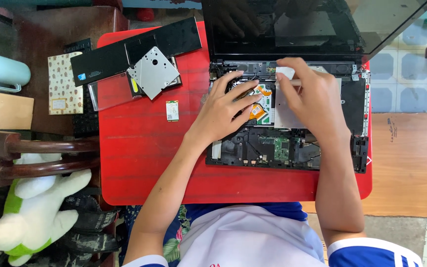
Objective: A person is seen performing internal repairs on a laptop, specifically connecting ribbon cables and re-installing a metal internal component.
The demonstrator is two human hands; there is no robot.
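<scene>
A red table (pixel 139 148) carries an opened laptop (pixel 287 113) at its 2 o'clock part, keyboard cover gone, circuit boards bare, dark screen tilted up at 12. The left hand (pixel 221 111) rests spread on the laptop's inner frame, fingertips touching a board. The right hand (pixel 315 101), at 3 o'clock from it, pinches a thin white tool (pixel 287 75). A silver drive (pixel 153 72) lies at 10 o'clock, a small green card (pixel 172 111) just below it.
</scene>
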